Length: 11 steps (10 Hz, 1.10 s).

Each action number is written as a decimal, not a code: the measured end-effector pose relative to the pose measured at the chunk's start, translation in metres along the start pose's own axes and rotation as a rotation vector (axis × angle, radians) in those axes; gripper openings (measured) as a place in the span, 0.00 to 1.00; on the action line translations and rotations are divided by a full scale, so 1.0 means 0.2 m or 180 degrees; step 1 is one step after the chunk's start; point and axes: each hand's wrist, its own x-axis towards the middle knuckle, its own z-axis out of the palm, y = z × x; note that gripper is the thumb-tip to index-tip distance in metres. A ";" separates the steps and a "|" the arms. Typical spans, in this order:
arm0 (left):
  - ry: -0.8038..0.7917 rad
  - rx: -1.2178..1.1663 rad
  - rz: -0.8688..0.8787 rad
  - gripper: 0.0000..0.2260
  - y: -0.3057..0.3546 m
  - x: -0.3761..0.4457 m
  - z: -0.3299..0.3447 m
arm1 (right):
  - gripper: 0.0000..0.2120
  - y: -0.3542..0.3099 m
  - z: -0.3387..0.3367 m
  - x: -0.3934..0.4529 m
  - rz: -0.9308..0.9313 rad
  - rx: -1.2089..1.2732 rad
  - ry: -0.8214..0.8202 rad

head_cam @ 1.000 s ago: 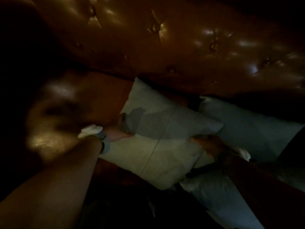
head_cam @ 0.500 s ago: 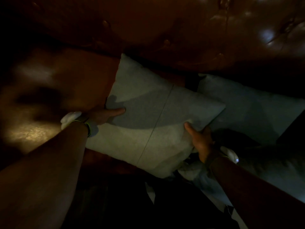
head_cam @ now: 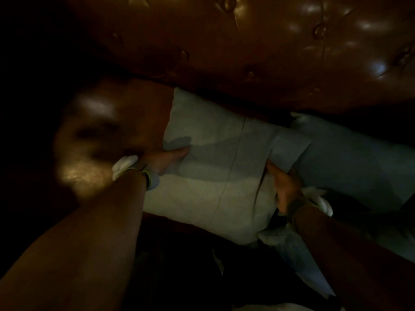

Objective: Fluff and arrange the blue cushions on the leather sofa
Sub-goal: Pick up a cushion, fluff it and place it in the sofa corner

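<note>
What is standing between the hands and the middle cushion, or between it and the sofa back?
Nothing visible. The left hand and right hand already press the sides of the middle cushion. Its top corner reaches the sofa back. A second cushion lies beside it, on the right.

We view a dim scene from above. A brown leather sofa (head_cam: 280, 52) with a button-tufted backrest fills the upper frame; its seat shows glare at the left. A pale blue cushion (head_cam: 215, 167) lies on the seat, its top corner touching the backrest base. A seam line runs across its face. Our left hand (head_cam: 161, 160) presses the cushion's left edge, thumb on the fabric. Our right hand (head_cam: 284, 187) grips the right edge, which is creased inward. A second blue cushion (head_cam: 350, 160) lies just beside it on the right, against the backrest. A third cushion (head_cam: 294, 254) sits partly beneath the right forearm. White bands are visible at both wrists.
</note>
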 end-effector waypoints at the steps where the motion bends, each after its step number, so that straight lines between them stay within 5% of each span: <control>1: 0.0340 0.0163 0.0043 0.37 0.03 -0.05 -0.14 | 0.40 -0.13 0.05 -0.04 -0.0299 -0.0044 -0.0405; 2: 0.0400 0.0111 -0.0068 0.41 0.03 -0.08 -0.25 | 0.26 -0.23 0.08 -0.10 -0.0312 -0.0160 -0.0710; 3: 0.0526 0.0004 -0.0218 0.41 0.03 -0.19 -0.36 | 0.28 -0.28 0.09 -0.18 -0.0307 -0.0345 -0.1089; 4: 0.0676 -0.0015 -0.0359 0.39 0.00 -0.27 -0.44 | 0.45 -0.29 0.11 -0.23 -0.0372 -0.0508 -0.1292; 5: 0.1034 -0.0086 -0.0229 0.44 -0.11 -0.33 -0.57 | 0.40 -0.33 0.17 -0.29 -0.0455 -0.0700 -0.1631; 6: 0.1456 0.0345 0.0253 0.40 -0.21 -0.27 -0.73 | 0.33 -0.37 0.23 -0.32 -0.0552 -0.0922 -0.1666; 7: 0.1712 0.1828 0.1500 0.33 -0.16 -0.36 -0.80 | 0.36 -0.47 0.32 -0.35 -0.0613 -0.1233 -0.1700; 8: 0.1631 0.1897 0.1872 0.29 -0.11 -0.48 -0.82 | 0.38 -0.56 0.39 -0.39 -0.0605 -0.1480 -0.1768; 11: 0.0903 0.1077 0.1355 0.17 -0.14 -0.68 -0.90 | 0.38 -0.82 0.56 -0.58 -0.0327 -0.3056 -0.1957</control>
